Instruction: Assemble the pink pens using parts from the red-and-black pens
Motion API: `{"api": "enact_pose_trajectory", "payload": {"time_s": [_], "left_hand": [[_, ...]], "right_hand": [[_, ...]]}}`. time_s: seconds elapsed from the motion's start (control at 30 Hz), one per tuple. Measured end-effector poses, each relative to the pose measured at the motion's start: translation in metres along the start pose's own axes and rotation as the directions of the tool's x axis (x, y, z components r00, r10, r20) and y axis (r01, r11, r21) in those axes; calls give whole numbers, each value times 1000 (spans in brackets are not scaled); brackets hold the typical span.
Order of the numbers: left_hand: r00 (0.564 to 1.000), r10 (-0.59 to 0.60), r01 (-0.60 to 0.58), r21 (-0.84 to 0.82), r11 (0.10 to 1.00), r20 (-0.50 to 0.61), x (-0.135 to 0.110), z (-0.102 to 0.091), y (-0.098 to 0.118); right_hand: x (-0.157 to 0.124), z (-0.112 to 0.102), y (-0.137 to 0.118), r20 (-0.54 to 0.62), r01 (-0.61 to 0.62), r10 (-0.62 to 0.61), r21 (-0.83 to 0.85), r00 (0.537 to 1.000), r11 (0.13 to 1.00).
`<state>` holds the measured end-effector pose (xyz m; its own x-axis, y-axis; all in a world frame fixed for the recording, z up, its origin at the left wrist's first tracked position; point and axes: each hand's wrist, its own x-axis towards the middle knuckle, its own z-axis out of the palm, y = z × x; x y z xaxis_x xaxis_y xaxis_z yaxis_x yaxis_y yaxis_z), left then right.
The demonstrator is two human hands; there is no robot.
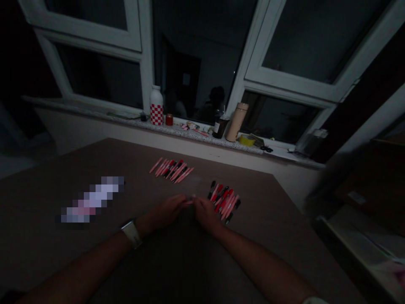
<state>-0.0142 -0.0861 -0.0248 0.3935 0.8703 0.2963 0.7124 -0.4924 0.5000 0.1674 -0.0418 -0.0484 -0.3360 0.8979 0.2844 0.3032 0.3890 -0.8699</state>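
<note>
1. Dim room: brown worktop (pixel 142 190) below a window sill (pixel 95 113); pink-and-black pens (pixel 171 171) upper centre, more pens (pixel 223 202) right of centre.
2. Forearms reach up from frame bottom; left hand (pixel 166 211) and right hand (pixel 207 214) meet, lower centre, both clenched on a pink pen (pixel 189 202).

No legible text anywhere.

My left forearm (pixel 85 264) and right forearm (pixel 262 266) come in from the bottom corners, angled toward centre. Left hand (pixel 166 212) and right hand (pixel 205 214) are curled, backs up, close together, with the fingertips (pixel 184 200) nearly meeting. Grip is too dark to read.
</note>
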Motion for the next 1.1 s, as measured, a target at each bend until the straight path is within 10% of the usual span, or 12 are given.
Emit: {"api": "enact_pose_trajectory", "payload": {"time_s": [0.37,0.8,1.1], "left_hand": [[905,-125,154,40,987,-406,21,-13,-27],[894,-289,395,300,868,-342,113,-26,-51],[885,-268,400,327,857,-381,117,-15,-61]], "right_hand": [[0,8,2,13,-7,6,53,1000,999],[9,17,10,-88,48,-55,-81,995,996],[9,15,7,-88,8,-2,71,996,997]]}}
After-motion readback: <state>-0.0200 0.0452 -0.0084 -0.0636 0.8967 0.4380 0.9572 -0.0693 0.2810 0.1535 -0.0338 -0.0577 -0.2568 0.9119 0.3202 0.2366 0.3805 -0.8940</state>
